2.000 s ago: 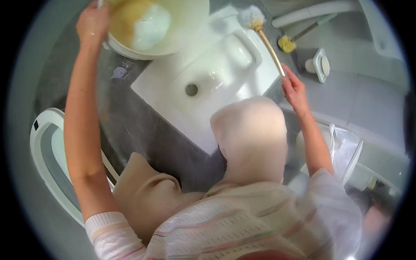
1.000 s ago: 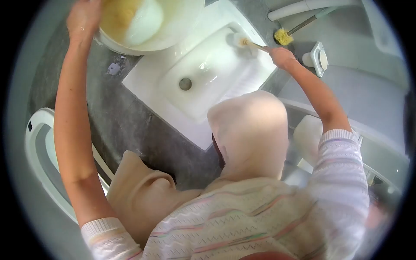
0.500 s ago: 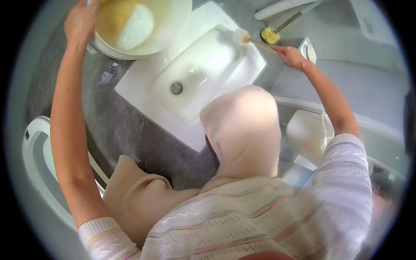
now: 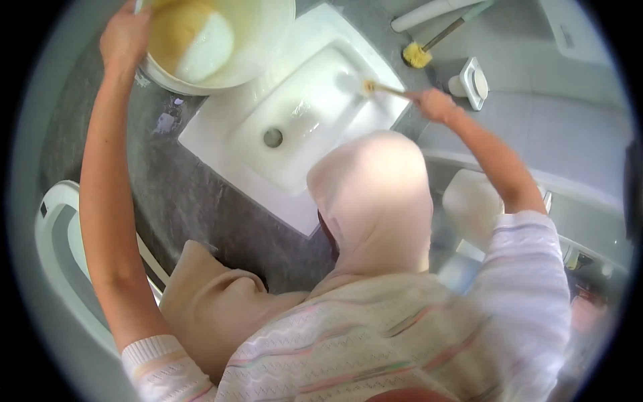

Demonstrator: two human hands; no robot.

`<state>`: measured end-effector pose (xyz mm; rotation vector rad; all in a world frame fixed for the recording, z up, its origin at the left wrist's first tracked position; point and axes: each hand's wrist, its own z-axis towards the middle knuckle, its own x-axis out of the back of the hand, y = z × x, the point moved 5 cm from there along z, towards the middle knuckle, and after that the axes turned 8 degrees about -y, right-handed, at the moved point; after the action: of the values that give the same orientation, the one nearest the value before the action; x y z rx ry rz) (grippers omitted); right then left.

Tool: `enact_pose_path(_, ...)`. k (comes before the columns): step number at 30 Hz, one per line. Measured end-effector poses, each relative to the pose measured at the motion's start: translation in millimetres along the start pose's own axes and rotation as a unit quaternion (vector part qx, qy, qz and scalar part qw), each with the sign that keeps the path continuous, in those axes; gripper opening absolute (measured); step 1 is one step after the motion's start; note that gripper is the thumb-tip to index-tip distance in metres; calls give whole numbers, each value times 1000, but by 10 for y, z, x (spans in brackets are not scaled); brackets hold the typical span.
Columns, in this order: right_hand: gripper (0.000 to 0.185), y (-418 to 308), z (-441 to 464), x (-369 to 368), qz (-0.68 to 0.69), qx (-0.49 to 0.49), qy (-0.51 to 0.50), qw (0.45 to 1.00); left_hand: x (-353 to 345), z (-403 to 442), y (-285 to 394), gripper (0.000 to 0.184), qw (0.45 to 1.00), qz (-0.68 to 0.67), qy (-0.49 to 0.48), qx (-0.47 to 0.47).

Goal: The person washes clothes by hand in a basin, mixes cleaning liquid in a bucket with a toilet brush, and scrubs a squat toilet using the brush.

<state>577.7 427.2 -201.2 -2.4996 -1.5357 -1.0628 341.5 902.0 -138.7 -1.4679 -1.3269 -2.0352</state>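
My left hand (image 4: 125, 37) is closed on the rim of a white bucket (image 4: 181, 86) at the upper left. The bucket is tilted, and its inside shows a yellowish tint and a pale patch. My right hand (image 4: 435, 106) grips the wooden handle of a toilet brush (image 4: 385, 88). The brush's head, blurred by motion, is over the far right end of a white squat toilet (image 4: 231, 164) set in the floor. The toilet's basin looks wet, and a round drain hole (image 4: 272, 137) shows near its lower left end.
A second brush with yellow bristles (image 4: 417, 55) leans by a white pipe (image 4: 429, 15). A white holder (image 4: 474, 84) is on the right. Beside my knee stands a whitish bin (image 4: 469, 201). Torn scraps (image 4: 165, 122) lie on the grey floor (image 4: 201, 208). A white curved frame (image 4: 57, 254) is at the left.
My right hand has moved left and slightly down, bringing the brush head from the toilet's right edge inward over the basin. My left hand and the bucket have barely shifted.
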Motion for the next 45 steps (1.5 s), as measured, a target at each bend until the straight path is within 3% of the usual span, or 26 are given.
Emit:
enact_pose_path(1, 42, 1, 11, 86, 43, 17, 32, 998, -29, -39, 24, 45, 1000, -5, -7, 8)
enact_pose_path(4, 40, 69, 87, -252, -2, -5, -17, 1000, -46, 1, -14, 45, 1000, -19, -5, -12)
enact_pose_path(5, 39, 51, 88, -278, 10, 20, 27, 999, -38, 34, 0, 45, 1000, -8, 2, -18)
enact_pose_path(8, 42, -59, 66, 96, 75, 10, 22, 997, -88, 30, -36, 45, 1000, 9, 0, -16)
enact_pose_path(9, 43, -55, 52, 112, 130, -46, 23, 990, -64, 27, -32, 45, 1000, -6, -4, -6)
enact_pose_path(13, 37, 57, 264, -233, -11, 7, 22, 1000, 22, -63, 61, 46, 1000, 5, -1, 5)
enact_pose_path(16, 36, 79, 189, 104, 133, 13, 91, 987, -68, 11, -46, 46, 999, -47, 1, -3)
enact_pose_path(20, 35, 81, 50, 174, 184, 18, 142, 973, -53, 57, -43, 46, 1000, -23, -9, 4)
enact_pose_path(23, 35, -130, -10, -320, 46, 19, 15, 999, -62, 73, -50, 46, 999, -40, -12, -9)
enact_pose_path(26, 39, -216, -3, 21, 85, -25, -45, 995, -69, 45, -39, 46, 999, -46, -15, -9)
enact_pose_path(27, 40, -211, -25, 132, 116, 6, 30, 993, -58, 35, -20, 46, 999, -52, -17, 4)
enact_pose_path(30, 38, -36, 112, -410, 47, 7, -13, 999, -49, -4, -20, 45, 999, -42, -15, 14)
enact_pose_path(31, 38, -69, 114, -379, 36, 37, 43, 998, -21, 13, 0, 45, 999, -33, -10, 9)
enact_pose_path(34, 35, 33, 241, -216, 152, 61, 98, 982, -71, 68, -96, 45, 999, -32, -4, 13)
enact_pose_path(36, 33, 127, 154, -188, 203, -8, 150, 968, -76, 67, -129, 45, 999, -33, -10, 21)
enact_pose_path(39, 35, 494, 236, -862, 273, -92, 179, 941, -34, 43, -122, 45, 999, -40, -18, 23)
enact_pose_path(41, 35, 266, 29, -1405, 426, -176, 138, 877, -39, 40, -143, 45, 997, -71, -21, 21)
enact_pose_path(43, 37, -140, -137, -1938, 457, -151, 188, 856, -65, 68, -216, 45, 992, -123, -22, 20)
enact_pose_path(45, 41, -570, -314, -2147, 499, -59, 180, 846, -43, 78, -220, 45, 993, -113, -13, 14)
